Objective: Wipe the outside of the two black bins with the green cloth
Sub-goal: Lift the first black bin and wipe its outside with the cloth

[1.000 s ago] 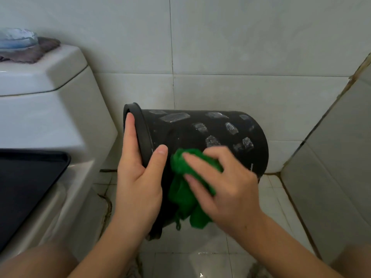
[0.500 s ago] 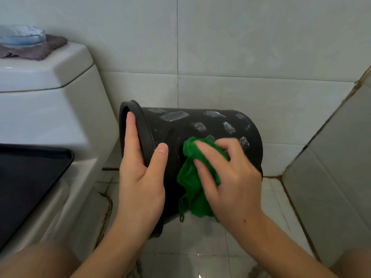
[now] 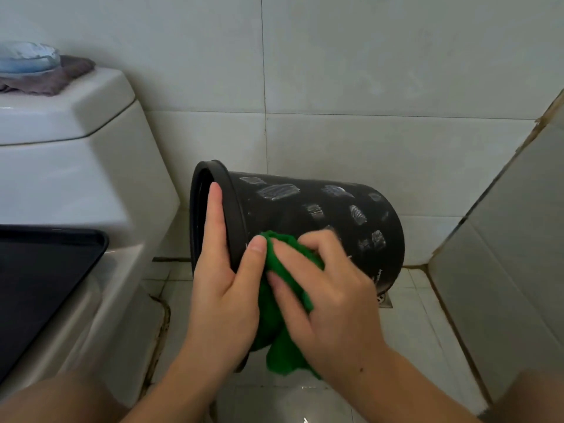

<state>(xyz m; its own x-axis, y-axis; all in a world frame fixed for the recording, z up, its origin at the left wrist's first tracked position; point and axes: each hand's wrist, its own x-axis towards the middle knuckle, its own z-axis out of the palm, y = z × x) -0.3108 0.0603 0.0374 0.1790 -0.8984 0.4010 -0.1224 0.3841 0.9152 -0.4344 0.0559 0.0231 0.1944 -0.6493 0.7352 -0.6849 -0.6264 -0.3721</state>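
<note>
Both hands work: left hand [image 3: 225,288] grips black bin [image 3: 305,221] rim, right hand [image 3: 332,297] presses green cloth [image 3: 283,264] beside it.

A floor of pale glossy square tiles [image 3: 406,337] is seen, with dark, stained grout lines. A white ceramic toilet [image 3: 91,300] is stood on it at the left, and a small square metal drain [image 3: 385,300] is set into it near the wall.
</note>
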